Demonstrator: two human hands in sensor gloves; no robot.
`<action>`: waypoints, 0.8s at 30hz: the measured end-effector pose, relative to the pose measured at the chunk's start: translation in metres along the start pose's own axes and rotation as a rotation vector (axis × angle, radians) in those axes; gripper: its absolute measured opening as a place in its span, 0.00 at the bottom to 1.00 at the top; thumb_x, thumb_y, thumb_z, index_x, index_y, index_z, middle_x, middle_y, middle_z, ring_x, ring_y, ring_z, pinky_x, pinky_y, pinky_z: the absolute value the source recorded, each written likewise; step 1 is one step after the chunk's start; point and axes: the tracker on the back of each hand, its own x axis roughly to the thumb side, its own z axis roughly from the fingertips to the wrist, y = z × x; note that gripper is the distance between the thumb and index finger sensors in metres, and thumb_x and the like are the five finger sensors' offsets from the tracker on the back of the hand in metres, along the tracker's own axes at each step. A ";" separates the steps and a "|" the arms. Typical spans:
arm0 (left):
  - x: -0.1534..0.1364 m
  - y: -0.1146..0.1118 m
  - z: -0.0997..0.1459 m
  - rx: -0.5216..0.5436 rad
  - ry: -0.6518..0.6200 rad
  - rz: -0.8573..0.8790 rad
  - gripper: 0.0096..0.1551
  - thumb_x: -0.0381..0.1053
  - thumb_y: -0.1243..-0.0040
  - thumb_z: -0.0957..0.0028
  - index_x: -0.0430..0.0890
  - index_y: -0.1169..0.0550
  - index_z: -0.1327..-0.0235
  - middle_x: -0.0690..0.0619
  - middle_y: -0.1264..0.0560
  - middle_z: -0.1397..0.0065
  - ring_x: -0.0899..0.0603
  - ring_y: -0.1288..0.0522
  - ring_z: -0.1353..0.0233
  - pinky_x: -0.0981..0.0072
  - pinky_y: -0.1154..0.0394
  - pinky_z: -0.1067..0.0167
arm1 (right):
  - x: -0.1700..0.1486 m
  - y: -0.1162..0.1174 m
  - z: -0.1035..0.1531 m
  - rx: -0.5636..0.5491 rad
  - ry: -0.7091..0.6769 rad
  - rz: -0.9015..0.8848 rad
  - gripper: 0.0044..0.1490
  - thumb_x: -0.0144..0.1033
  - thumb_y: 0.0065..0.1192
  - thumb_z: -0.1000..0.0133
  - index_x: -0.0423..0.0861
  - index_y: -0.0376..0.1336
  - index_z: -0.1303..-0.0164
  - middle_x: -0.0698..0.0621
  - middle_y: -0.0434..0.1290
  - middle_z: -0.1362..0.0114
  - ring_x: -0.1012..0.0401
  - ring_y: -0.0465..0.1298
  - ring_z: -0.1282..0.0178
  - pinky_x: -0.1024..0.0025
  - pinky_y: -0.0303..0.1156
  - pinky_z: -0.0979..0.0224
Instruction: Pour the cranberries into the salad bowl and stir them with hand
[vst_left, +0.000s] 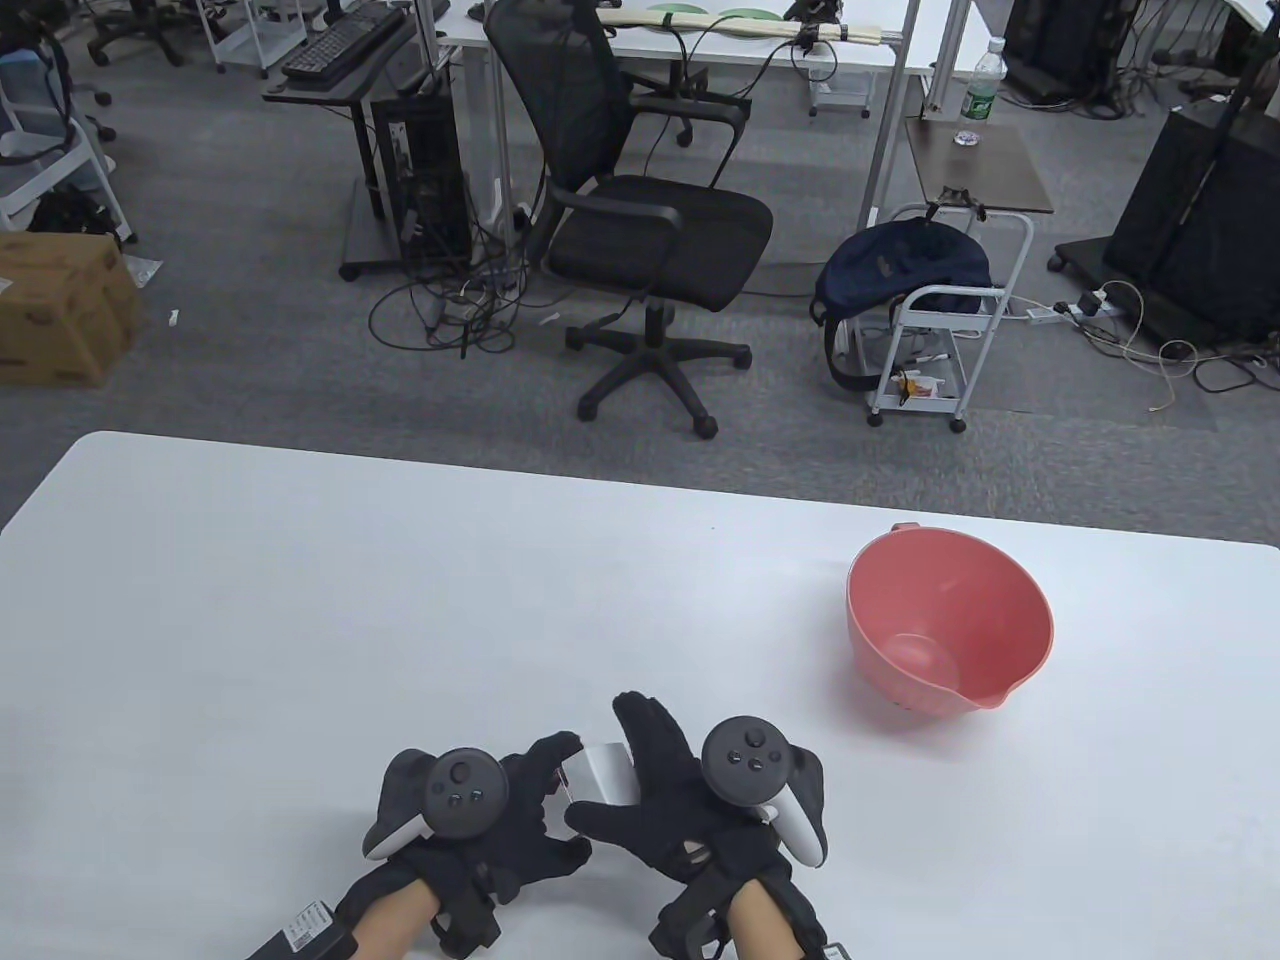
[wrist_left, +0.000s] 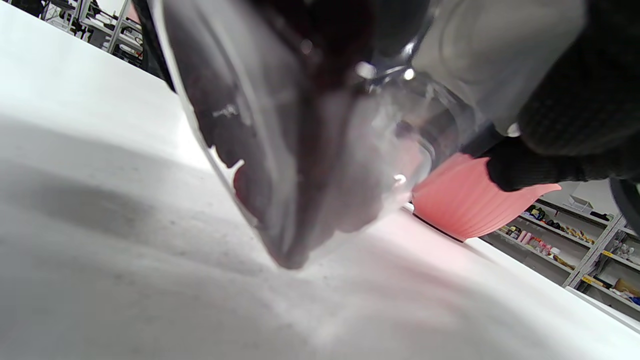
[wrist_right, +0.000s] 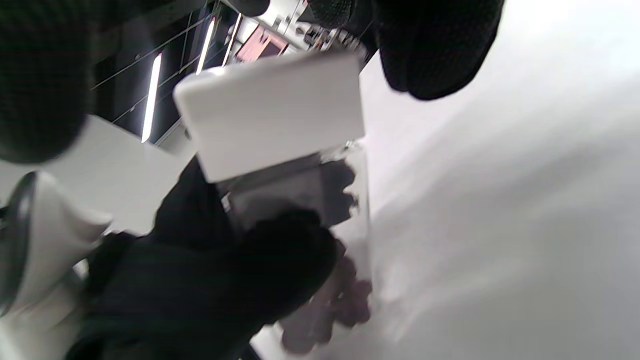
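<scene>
A clear container of dark red cranberries (wrist_left: 300, 165) with a white lid (vst_left: 600, 775) sits low over the table's near edge, held between both hands. My left hand (vst_left: 535, 790) grips its body from the left, fingers curled round it (wrist_right: 225, 280). My right hand (vst_left: 645, 765) covers the lid end, with thumb and fingers on either side of the lid (wrist_right: 272, 115). The container is tilted, one corner close to the table, cranberries (wrist_right: 325, 305) gathered at the low end. The pink salad bowl (vst_left: 950, 630) stands empty to the right, spout toward me, also seen in the left wrist view (wrist_left: 470, 205).
The white table (vst_left: 400, 620) spreads left and ahead of the hands. Beyond its far edge stand an office chair (vst_left: 650, 230), a small cart (vst_left: 940, 320) and desks on the grey carpet.
</scene>
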 end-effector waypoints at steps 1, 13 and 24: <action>0.000 0.000 0.000 0.000 0.000 -0.002 0.63 0.79 0.23 0.61 0.57 0.44 0.22 0.55 0.26 0.19 0.44 0.19 0.26 0.42 0.25 0.30 | 0.000 0.000 0.001 -0.014 0.016 0.002 0.76 0.90 0.64 0.63 0.59 0.36 0.17 0.42 0.46 0.10 0.41 0.72 0.26 0.56 0.78 0.34; 0.010 -0.006 0.000 -0.035 -0.040 -0.035 0.63 0.79 0.23 0.61 0.57 0.44 0.22 0.55 0.26 0.19 0.44 0.19 0.25 0.42 0.25 0.29 | 0.007 0.006 0.003 0.030 0.155 0.194 0.67 0.87 0.67 0.59 0.56 0.50 0.19 0.50 0.71 0.24 0.60 0.83 0.52 0.72 0.82 0.54; 0.012 -0.008 -0.001 -0.070 -0.056 -0.014 0.63 0.78 0.22 0.60 0.57 0.45 0.22 0.55 0.27 0.18 0.43 0.20 0.25 0.40 0.24 0.30 | 0.000 -0.003 -0.005 0.169 -0.006 -0.022 0.56 0.45 0.90 0.56 0.75 0.53 0.27 0.54 0.61 0.15 0.42 0.69 0.25 0.48 0.72 0.28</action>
